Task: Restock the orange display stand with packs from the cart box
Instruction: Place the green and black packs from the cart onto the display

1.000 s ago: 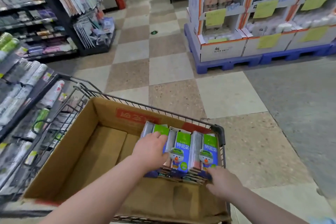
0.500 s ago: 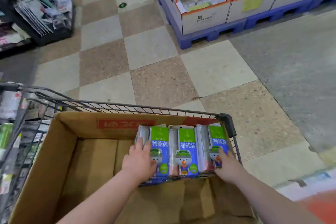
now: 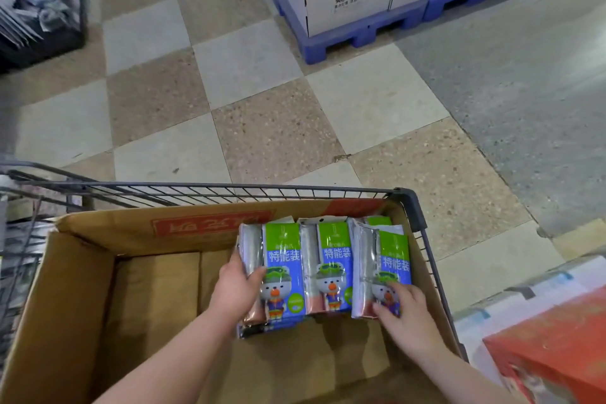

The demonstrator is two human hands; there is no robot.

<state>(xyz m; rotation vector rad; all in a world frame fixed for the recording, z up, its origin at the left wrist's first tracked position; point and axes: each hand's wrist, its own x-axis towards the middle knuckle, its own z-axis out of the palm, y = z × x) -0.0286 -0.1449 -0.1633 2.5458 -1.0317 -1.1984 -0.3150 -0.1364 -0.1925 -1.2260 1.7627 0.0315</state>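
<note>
Head view, looking down into the cardboard box that sits in the wire cart. All positions below are given relative to that box.

Contents: three packs stand side by side in the box's far right corner, printed faces up toward me, each green on top and blue below with a cartoon figure. The left pack, the middle pack and the right pack touch one another along their edges. More packs lie beneath them; I cannot tell how many. The rest of the box floor, toward its left side, shows bare cardboard.

My left hand is at the left edge of the left pack. Its fingers curl round the pack's silver side and the thumb presses on the printed face, so it is closed on that pack.

My right hand lies on the lower corner of the right pack. Its fingers are spread and half bent, flat on the pack's face; whether they grip the pack or only rest on it I cannot tell.

An orange display stand shows at the box's near right, outside the cart. Beyond the box's far side lies checkered floor, then white cartons on a blue pallet.
</note>
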